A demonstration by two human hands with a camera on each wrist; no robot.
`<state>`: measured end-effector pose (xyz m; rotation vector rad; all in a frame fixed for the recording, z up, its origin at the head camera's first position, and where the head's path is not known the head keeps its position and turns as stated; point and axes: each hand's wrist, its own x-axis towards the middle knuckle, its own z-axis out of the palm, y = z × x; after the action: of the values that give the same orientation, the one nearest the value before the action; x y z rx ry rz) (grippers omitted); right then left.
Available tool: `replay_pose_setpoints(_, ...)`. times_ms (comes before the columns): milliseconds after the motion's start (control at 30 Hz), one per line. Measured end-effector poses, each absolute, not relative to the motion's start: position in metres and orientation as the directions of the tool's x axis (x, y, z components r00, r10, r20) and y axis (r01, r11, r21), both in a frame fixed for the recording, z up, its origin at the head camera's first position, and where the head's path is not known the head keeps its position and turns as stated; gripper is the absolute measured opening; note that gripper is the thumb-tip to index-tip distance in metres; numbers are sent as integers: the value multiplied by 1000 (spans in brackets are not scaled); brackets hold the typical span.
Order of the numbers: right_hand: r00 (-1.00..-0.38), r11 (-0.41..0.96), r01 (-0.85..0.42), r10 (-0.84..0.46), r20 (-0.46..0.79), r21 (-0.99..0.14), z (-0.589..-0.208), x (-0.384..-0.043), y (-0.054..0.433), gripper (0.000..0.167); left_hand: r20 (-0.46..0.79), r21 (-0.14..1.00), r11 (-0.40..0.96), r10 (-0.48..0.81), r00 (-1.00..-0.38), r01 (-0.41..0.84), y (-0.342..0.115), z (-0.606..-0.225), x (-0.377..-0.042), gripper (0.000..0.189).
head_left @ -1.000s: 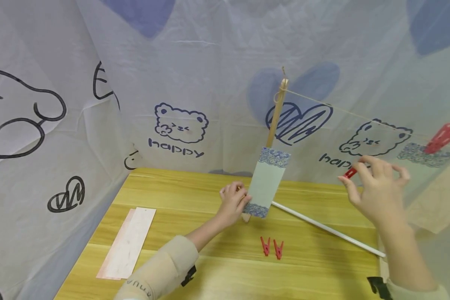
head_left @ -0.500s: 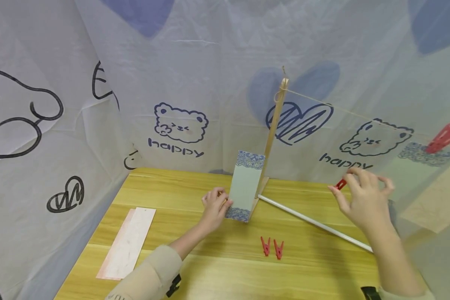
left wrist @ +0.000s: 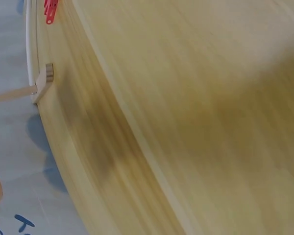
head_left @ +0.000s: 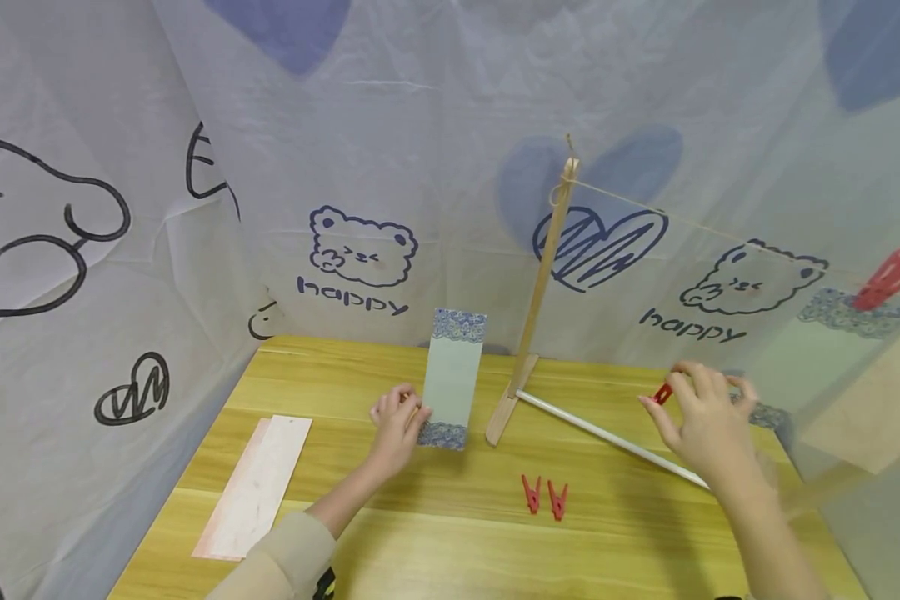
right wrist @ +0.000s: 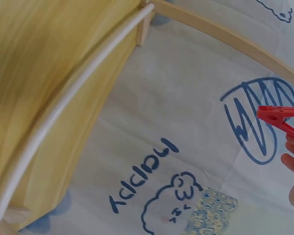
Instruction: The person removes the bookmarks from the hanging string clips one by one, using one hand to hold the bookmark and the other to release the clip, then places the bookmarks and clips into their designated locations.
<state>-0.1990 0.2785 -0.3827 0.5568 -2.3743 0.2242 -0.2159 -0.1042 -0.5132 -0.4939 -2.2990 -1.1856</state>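
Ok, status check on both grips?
Left grip pinches pale green paper card with blue patterned ends. Right grip holds red plastic clothespin. Head view: tan wooden post between them.

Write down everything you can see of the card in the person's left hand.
The card is a tall, flat rectangle, pale green in the middle, with a blue lace-like band across each short end. It looks like stiff paper. Held nearly upright, left of the wooden post in the head view, it is pinched by the left hand near its lower left edge.
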Motion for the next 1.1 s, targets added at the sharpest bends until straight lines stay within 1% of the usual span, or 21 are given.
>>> replay_pose_setpoints(133, -696, 894, -446, -325, 641, -32, -393, -198, 278, 73, 573, 658, 555, 68, -817, 508, -113, -514, -211, 20)
replay_pose_setpoints(267, -727, 901, -432, -319, 609, -43, -402, -197, 280, 74, 579, 652, 568, 54, -813, 502, -121, -517, -206, 26)
replay_pose_setpoints(367, -766, 914, -403, -309, 563, -47, -407, -194, 280, 62, 589, 645, 576, 42, -807, 502, -127, -521, -204, 32)
replay_pose_setpoints(433, -791, 922, -383, -299, 534, -51, -410, -192, 280, 53, 598, 642, 578, 33, -801, 503, -132, -524, -202, 30)
replay_pose_setpoints(500, -801, 925, -377, -294, 522, -57, -413, -191, 280, 44, 602, 642, 584, 19, -799, 497, -138, -527, -200, 26)
replay_pose_setpoints(533, -797, 923, -381, -297, 525, -58, -415, -191, 280, 44, 603, 640, 588, 14, -797, 494, -140, -528, -199, 24)
replay_pose_setpoints(733, -758, 905, -422, -318, 569, -58, -430, -189, 279, 59, 596, 644, 607, -15, -803, 466, -154, -534, -191, 17)
replay_pose_setpoints(767, -758, 904, -422, -316, 570, -60, -432, -189, 279, 60, 594, 645, 610, -20, -804, 461, -156, -535, -189, 17)
replay_pose_setpoints(967, -769, 905, -420, -311, 559, -74, -441, -187, 277, 51, 606, 641, 616, -41, -794, 457, -168, -540, -182, 14)
replay_pose_setpoints(1100, -794, 915, -395, -293, 532, -85, -445, -186, 276, 60, 602, 647, 622, -62, -796, 440, -177, -543, -176, 14)
